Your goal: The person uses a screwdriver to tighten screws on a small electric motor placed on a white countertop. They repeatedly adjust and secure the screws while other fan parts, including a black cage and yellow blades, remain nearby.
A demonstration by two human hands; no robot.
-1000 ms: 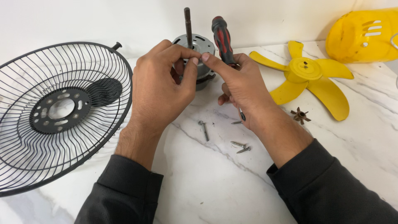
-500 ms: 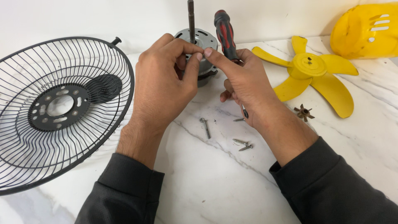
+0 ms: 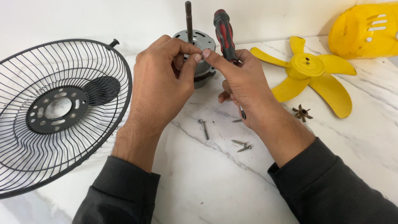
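Our left hand (image 3: 161, 79): fingers pinched together against the fan motor (image 3: 199, 54) | our right hand (image 3: 244, 81): clamped round the red-black screwdriver (image 3: 226, 37), fingertip meeting the left's | motor stands between the wire grille (image 3: 54, 112) and the yellow blade (image 3: 311, 74)

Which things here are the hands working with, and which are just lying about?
In hand: left hand, right hand, motor, screwdriver.
Lying about: black grille, yellow blade, yellow cover, loose screws.

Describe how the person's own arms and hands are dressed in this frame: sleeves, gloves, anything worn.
Both hands are bare: the left hand and the right hand show no gloves, and no rings or watch can be seen. Each forearm ends in a dark charcoal long sleeve of soft fabric, pushed back past the wrist.
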